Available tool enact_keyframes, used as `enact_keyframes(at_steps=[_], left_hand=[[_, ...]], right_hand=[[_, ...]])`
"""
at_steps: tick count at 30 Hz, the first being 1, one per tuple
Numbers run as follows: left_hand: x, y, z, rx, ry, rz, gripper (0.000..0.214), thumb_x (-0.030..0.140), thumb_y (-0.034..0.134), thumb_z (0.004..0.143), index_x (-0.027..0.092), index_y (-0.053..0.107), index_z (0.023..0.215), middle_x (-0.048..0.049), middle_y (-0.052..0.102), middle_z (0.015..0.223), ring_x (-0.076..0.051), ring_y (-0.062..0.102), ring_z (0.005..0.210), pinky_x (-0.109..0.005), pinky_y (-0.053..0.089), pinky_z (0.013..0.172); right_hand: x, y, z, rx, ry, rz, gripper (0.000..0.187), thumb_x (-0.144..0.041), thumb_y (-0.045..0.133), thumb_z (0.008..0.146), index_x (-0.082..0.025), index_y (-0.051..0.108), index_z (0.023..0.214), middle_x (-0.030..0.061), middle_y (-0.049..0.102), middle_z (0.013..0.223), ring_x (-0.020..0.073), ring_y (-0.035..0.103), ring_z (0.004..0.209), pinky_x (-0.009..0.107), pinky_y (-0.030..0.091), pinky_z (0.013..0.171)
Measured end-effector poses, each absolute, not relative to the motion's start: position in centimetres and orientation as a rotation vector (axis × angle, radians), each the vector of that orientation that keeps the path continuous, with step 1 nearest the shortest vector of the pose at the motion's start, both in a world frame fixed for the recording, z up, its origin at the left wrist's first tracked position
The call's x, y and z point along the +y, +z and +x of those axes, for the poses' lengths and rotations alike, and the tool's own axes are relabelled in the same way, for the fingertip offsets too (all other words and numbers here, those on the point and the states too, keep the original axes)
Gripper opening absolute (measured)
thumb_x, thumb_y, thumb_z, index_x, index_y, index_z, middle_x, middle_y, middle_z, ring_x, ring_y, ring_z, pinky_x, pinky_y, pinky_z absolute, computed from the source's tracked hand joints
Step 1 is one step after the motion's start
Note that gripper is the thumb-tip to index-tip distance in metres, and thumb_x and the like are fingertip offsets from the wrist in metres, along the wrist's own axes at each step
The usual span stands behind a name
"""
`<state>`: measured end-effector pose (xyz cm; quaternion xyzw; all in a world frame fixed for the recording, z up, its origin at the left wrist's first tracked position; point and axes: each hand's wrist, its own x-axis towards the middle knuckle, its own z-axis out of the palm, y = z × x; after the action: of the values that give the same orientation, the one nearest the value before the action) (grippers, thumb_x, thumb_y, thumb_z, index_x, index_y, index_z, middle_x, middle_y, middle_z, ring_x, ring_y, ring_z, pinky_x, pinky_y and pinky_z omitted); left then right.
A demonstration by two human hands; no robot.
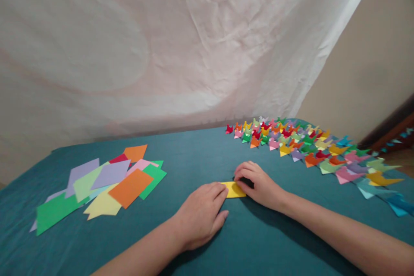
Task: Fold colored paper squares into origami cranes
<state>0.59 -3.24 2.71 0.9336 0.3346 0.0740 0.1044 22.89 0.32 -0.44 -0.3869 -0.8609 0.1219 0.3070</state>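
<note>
A folded strip of yellow paper lies on the teal cloth, its long side running left to right. My left hand rests flat on its left end, fingers stretched out and thumb apart from it. At the right end, my right hand is curled, with thumb and forefinger closed on the paper's edge. Both ends of the strip are partly hidden by fingers, so its full shape does not show.
Loose coloured paper sheets lie overlapping on the left of the teal cloth. Rows of small folded paper birds stand at the right and far right. A pale hanging sheet borders the table's back edge.
</note>
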Motion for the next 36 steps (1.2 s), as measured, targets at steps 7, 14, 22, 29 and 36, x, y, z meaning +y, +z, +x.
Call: enact_keyframes(at_steps=[7,14,22,29,36], left_hand=[[-2.9,2.7,0.6,0.955,0.242,2.819,0.038,0.033,0.044,0.091,0.018,0.045,0.127,-0.0089,0.054,0.124,-0.023,0.047,0.116,-0.039,0.033,0.101],[-2.8,2.9,0.4,0.924,0.164,2.862,0.046,0.039,0.047,0.09,0.016,0.043,0.13,-0.0098,0.051,0.128,-0.024,0.046,0.118,-0.039,0.03,0.103],[-2.7,2.7,0.3,0.896,0.175,2.865,0.052,0.047,0.046,0.089,0.016,0.043,0.13,-0.0114,0.051,0.13,-0.026,0.045,0.12,-0.04,0.029,0.104],[-2.8,2.7,0.2,0.892,0.142,2.883,0.053,0.05,0.045,0.089,0.016,0.044,0.13,-0.0117,0.05,0.131,-0.026,0.044,0.122,-0.041,0.028,0.106],[-2.6,2.5,0.0,0.896,0.098,2.908,0.054,0.05,0.045,0.089,0.015,0.044,0.13,-0.0127,0.048,0.133,-0.027,0.042,0.124,-0.041,0.027,0.107]], right_hand=[[-2.8,-0.1,22.5,-2.541,0.232,-0.873,0.031,-0.006,0.044,0.085,-0.02,0.06,0.107,0.0084,0.063,0.101,0.0198,0.055,0.093,0.035,0.042,0.08],[-2.9,-1.0,22.9,-2.581,0.139,-0.876,0.031,-0.011,0.041,0.09,-0.019,0.06,0.113,0.0098,0.063,0.103,0.0201,0.055,0.092,0.036,0.044,0.08],[-2.6,-0.8,22.9,-2.642,0.049,-0.824,0.032,-0.014,0.045,0.091,-0.021,0.057,0.12,0.0093,0.062,0.101,0.0206,0.055,0.094,0.04,0.042,0.086],[-2.5,-0.6,22.9,-2.696,0.017,-0.824,0.031,-0.014,0.045,0.091,-0.021,0.058,0.118,0.0084,0.061,0.101,0.0215,0.053,0.094,0.041,0.041,0.088],[-2.5,0.1,23.3,-2.709,-0.017,-0.859,0.025,-0.013,0.046,0.09,-0.021,0.067,0.101,0.008,0.061,0.096,0.0209,0.053,0.091,0.044,0.037,0.092]])
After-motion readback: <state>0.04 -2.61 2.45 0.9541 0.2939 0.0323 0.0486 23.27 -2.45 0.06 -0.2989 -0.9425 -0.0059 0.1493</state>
